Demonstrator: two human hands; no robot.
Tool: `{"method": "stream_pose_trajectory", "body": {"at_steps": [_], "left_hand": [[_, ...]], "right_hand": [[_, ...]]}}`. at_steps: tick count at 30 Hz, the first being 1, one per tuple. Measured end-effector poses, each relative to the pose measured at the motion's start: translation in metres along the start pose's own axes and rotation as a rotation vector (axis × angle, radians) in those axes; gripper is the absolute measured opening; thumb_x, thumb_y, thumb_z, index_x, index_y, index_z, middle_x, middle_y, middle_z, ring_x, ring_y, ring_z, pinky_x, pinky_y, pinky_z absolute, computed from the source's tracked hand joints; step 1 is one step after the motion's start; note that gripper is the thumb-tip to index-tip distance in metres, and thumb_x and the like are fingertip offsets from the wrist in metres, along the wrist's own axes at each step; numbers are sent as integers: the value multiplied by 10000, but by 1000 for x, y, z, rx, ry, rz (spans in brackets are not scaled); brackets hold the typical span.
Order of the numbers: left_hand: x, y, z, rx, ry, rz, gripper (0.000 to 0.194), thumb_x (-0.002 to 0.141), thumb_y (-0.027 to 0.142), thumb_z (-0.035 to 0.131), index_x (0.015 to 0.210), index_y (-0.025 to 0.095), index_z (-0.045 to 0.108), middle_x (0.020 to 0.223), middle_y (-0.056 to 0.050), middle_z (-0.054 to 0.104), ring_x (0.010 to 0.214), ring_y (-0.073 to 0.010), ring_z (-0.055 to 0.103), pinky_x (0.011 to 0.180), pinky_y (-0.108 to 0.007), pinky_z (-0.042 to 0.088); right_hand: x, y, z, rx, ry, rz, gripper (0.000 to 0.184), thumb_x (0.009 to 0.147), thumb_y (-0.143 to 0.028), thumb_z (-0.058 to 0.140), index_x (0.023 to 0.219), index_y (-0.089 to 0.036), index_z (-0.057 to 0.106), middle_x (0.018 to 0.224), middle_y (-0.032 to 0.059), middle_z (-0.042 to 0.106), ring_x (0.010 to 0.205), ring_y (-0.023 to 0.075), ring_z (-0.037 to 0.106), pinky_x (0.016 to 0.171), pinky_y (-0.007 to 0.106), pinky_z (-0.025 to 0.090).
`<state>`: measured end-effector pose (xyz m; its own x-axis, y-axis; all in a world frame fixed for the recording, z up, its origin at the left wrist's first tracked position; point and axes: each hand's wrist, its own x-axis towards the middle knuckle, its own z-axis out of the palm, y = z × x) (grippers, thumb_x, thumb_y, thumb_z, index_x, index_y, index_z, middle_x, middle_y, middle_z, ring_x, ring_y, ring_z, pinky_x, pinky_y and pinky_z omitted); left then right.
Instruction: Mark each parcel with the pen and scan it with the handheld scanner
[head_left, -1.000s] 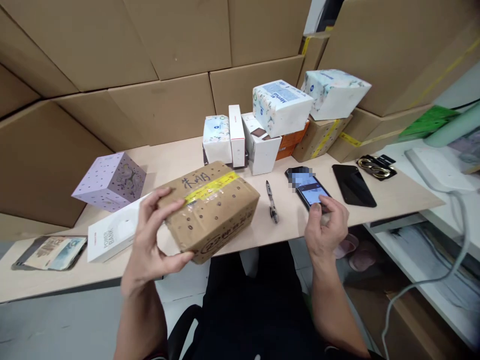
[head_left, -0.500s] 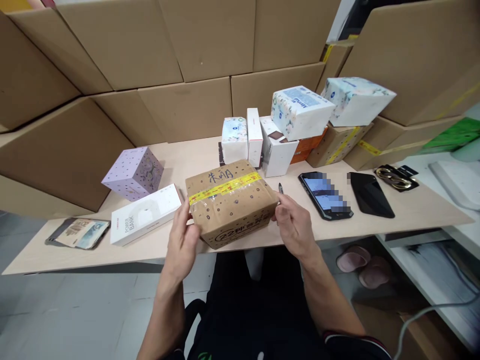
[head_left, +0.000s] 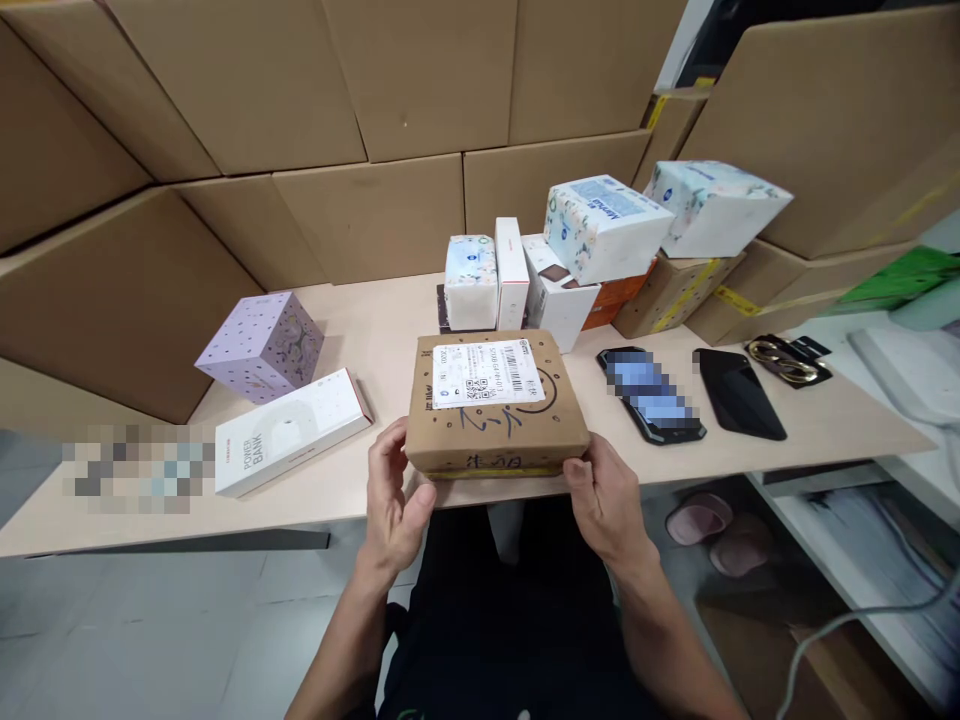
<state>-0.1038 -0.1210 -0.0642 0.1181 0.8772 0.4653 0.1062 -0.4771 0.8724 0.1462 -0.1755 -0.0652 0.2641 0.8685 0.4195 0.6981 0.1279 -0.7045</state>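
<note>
A brown cardboard box [head_left: 499, 435] is between my hands over the front edge of the table, its face with a white shipping label [head_left: 487, 375] and handwriting turned up. Yellow tape shows along its lower near side. My left hand [head_left: 397, 495] grips the near left corner, thumb in front. At the near right corner, my right hand [head_left: 607, 490] holds the box with its fingers curled beneath. To the left lie a white power bank box [head_left: 292, 435] and a purple patterned box [head_left: 262, 345].
Behind stand tissue packs [head_left: 607, 230] stacked on white boxes [head_left: 559, 300]. A rugged phone [head_left: 652, 395], a black flat device [head_left: 739, 390] and a coiled cable [head_left: 787, 358] lie on the right of the table [head_left: 382, 305]. Large cartons [head_left: 375, 220] wall the back.
The cardboard box has been turned over in my hands: the taped top now faces me and the labelled face is up. Both hands have shifted slightly right.
</note>
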Motion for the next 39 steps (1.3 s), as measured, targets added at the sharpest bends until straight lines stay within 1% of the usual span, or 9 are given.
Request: {"method": "stream_pose_trajectory", "body": {"at_steps": [6, 10, 15, 19, 25, 29, 33, 36, 39], "left_hand": [[8, 6, 0, 105, 44, -53, 779, 880, 781, 379, 1449, 261, 485, 1421, -129, 536, 1283, -310, 532, 1011, -477, 491], [16, 14, 4, 155, 77, -40, 753, 903, 786, 299, 1360, 260, 585, 1307, -114, 610, 1196, -291, 575, 933, -442, 510], [20, 20, 8, 177, 124, -1, 457, 962, 534, 477, 1323, 284, 603, 1243, -73, 645, 1139, -247, 601, 929, -413, 523], [17, 19, 8, 96, 123, 59, 502, 911, 516, 530, 1358, 291, 569, 1308, -78, 604, 1217, -274, 570, 1001, -474, 518], [3, 3, 8, 38, 52, 165, 506, 856, 357, 626, 1350, 300, 535, 1357, -93, 551, 1331, -287, 495, 1058, -514, 492], [-10, -12, 7, -30, 87, 107, 420, 841, 255, 648, 1252, 254, 562, 1306, -106, 559, 1246, -260, 552, 987, -446, 525], [-11, -16, 9, -36, 139, 110, 379, 844, 230, 644, 1214, 237, 562, 1261, -95, 572, 1220, -237, 557, 988, -410, 503], [-4, -6, 13, -37, 240, 251, 424, 810, 234, 665, 1220, 246, 559, 1233, -79, 579, 1202, -235, 558, 1017, -439, 478], [4, 14, 18, 34, 353, 432, 439, 763, 220, 679, 1191, 253, 586, 1161, -57, 581, 1122, -243, 584, 1000, -486, 476]], "right_hand": [[-1, -3, -8, 114, 10, -25, 726, 949, -731, 197, 1192, -185, 610, 1017, 118, 672, 918, 256, 635, 786, 396, 519], [6, -10, -10, 185, -6, -11, 740, 941, -745, 186, 1190, -195, 613, 928, 84, 643, 871, 240, 627, 751, 369, 524], [10, -11, -11, 241, -22, -16, 801, 912, -788, 195, 1260, -186, 591, 1023, 109, 660, 941, 259, 639, 814, 391, 532], [9, -5, -7, 346, -18, 15, 829, 885, -820, 234, 1322, -188, 543, 1161, 140, 668, 1040, 290, 651, 849, 412, 546], [7, 4, 4, 376, -53, 94, 526, 937, -633, 472, 1211, -190, 551, 1134, 130, 704, 979, 262, 692, 761, 359, 578], [3, 3, 3, 340, -66, 102, 464, 937, -521, 549, 1275, -203, 542, 1148, 113, 708, 1003, 253, 688, 795, 366, 586], [1, 7, -4, 275, -78, 88, 398, 953, -460, 541, 1268, -220, 589, 1215, 107, 689, 1097, 260, 655, 919, 412, 554], [7, 16, -10, 222, 61, 58, 304, 988, -415, 478, 1139, -230, 666, 1201, 91, 688, 1126, 243, 635, 958, 398, 523], [22, 25, -13, 29, 187, 74, 321, 961, -449, 516, 1075, -198, 682, 1072, 104, 688, 937, 227, 648, 835, 374, 530]]}}
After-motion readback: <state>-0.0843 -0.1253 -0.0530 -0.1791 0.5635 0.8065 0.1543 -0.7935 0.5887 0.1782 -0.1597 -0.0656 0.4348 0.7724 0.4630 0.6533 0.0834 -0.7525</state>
